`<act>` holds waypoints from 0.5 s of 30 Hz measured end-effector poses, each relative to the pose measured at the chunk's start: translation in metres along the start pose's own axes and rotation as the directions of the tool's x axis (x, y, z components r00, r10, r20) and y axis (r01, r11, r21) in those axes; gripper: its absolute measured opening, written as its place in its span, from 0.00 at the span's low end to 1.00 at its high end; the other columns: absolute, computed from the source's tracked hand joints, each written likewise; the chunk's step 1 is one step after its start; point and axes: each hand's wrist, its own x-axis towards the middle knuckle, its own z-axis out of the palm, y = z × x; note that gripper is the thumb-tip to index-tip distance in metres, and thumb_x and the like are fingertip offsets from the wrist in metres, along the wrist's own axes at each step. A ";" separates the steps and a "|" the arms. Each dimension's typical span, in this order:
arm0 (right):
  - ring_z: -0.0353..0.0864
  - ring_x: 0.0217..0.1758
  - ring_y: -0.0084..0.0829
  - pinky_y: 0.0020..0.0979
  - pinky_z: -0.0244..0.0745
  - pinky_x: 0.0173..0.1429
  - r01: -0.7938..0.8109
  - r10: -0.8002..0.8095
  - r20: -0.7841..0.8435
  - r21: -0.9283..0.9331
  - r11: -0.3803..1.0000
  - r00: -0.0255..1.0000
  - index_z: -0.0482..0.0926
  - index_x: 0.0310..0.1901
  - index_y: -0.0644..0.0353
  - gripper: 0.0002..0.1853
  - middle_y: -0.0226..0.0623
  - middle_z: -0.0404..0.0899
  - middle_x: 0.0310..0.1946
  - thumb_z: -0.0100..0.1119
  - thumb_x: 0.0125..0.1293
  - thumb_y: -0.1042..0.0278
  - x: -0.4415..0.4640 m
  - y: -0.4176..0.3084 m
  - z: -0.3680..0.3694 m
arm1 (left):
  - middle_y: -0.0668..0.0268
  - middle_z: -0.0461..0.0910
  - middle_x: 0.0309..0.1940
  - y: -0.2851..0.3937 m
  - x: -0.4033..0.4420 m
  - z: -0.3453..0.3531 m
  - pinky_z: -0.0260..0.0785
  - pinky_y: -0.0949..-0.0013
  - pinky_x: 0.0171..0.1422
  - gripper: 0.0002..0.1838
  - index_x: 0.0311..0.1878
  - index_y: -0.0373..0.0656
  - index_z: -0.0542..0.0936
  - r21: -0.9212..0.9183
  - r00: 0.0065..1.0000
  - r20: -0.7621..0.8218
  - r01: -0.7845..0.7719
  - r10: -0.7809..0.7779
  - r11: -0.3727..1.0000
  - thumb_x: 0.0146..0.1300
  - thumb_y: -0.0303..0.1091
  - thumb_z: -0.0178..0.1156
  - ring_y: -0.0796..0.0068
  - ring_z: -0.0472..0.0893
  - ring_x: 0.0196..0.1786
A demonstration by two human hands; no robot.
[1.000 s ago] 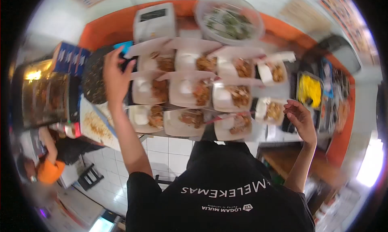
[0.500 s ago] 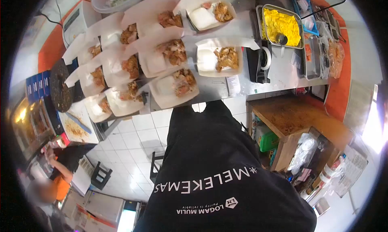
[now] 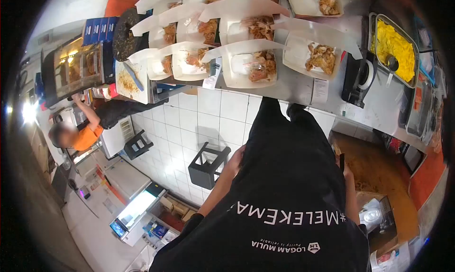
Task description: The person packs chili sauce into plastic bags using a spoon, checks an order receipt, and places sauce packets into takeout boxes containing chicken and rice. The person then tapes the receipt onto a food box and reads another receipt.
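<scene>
My left hand (image 3: 235,160) is at the left side of my waist, its fingers mostly hidden against my black shirt. On the other side, my right hand (image 3: 348,172) is low by my hip, beside a narrow dark thing (image 3: 342,162) that I cannot make out; its fingers are largely hidden. Both hands are away from the metal counter (image 3: 294,89). Rows of open white boxes stand there, with brown food inside. One front box (image 3: 232,75) and the box to its right (image 3: 296,58) show white portions beside the food. Paper slips (image 3: 320,90) hang at the counter edge.
A tray of yellow food (image 3: 394,46) and a black tape dispenser (image 3: 358,82) stand at right. A knife (image 3: 134,77) rests on a cutting board (image 3: 124,89) at left. Beyond are a person in orange (image 3: 86,137) and a black stool (image 3: 207,165). A wooden surface (image 3: 379,163) is at right.
Both hands, raised over the counter a second ago and out of sight half a second ago, now show low beside my body. The view has turned, bringing more floor and the left side into sight.
</scene>
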 end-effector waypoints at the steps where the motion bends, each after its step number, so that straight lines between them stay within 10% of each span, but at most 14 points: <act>1: 0.84 0.63 0.45 0.45 0.77 0.67 0.013 -0.013 0.007 -0.018 1.000 1.000 0.73 0.73 0.58 0.26 0.43 0.84 0.62 0.54 0.81 0.52 0.001 -0.007 -0.002 | 0.65 0.78 0.42 -0.002 0.001 0.000 0.70 0.65 0.53 0.18 0.50 0.39 0.79 -0.003 1.000 -0.004 0.001 -0.001 1.000 0.85 0.45 0.49 0.71 0.76 0.46; 8: 0.88 0.55 0.50 0.42 0.80 0.61 0.342 -0.415 -0.042 -0.493 0.800 0.909 0.84 0.54 0.68 0.16 0.57 0.87 0.50 0.58 0.76 0.64 0.027 -0.125 -0.020 | 0.64 0.78 0.45 -0.037 0.026 -0.019 0.70 0.65 0.55 0.18 0.53 0.38 0.78 0.007 0.999 0.027 0.035 -0.035 0.999 0.85 0.44 0.48 0.71 0.77 0.49; 15: 0.88 0.38 0.23 0.28 0.80 0.43 0.654 -0.595 -0.512 -0.084 0.752 0.619 0.84 0.54 0.66 0.12 0.35 0.88 0.36 0.62 0.76 0.69 -0.026 -0.244 -0.100 | 0.63 0.79 0.48 0.017 0.076 -0.033 0.70 0.65 0.58 0.19 0.56 0.37 0.78 0.001 0.995 0.090 -0.031 0.031 1.000 0.85 0.44 0.48 0.70 0.78 0.52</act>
